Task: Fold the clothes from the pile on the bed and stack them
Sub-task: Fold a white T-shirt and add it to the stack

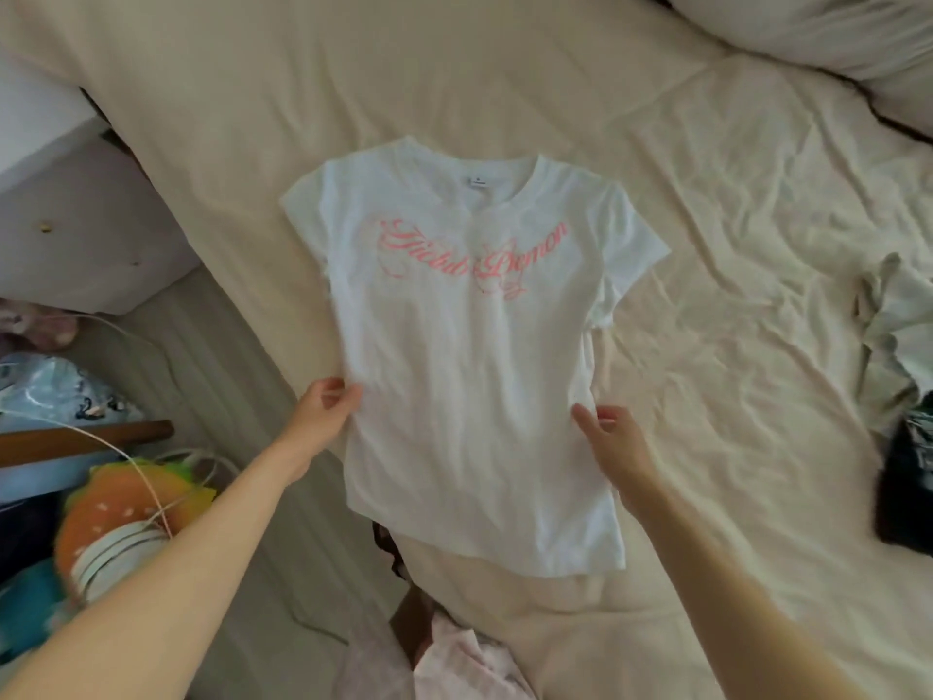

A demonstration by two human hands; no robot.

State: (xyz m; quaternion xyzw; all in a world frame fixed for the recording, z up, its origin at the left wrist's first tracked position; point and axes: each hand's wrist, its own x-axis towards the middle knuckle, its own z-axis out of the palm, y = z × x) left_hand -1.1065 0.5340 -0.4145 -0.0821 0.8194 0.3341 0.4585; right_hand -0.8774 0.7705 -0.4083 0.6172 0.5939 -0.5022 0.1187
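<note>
A white T-shirt (469, 376) with pink script across the chest lies spread flat, front up, on the cream bed sheet (732, 245). Its collar points away from me and its hem is near me. My left hand (325, 404) pinches the shirt's left side edge at waist height, thumb on the fabric. My right hand (606, 431) holds the right side edge at about the same height, thumb on top and fingers curled beside the edge. Both sleeves lie out to the sides.
A pale green garment (891, 341) and a dark garment (906, 490) lie bunched at the bed's right edge. A pink garment (454, 664) sits at the near edge. Pillows (808, 32) lie top right. A cabinet (75, 219), a burger-shaped cushion (116, 502) and clutter crowd the left.
</note>
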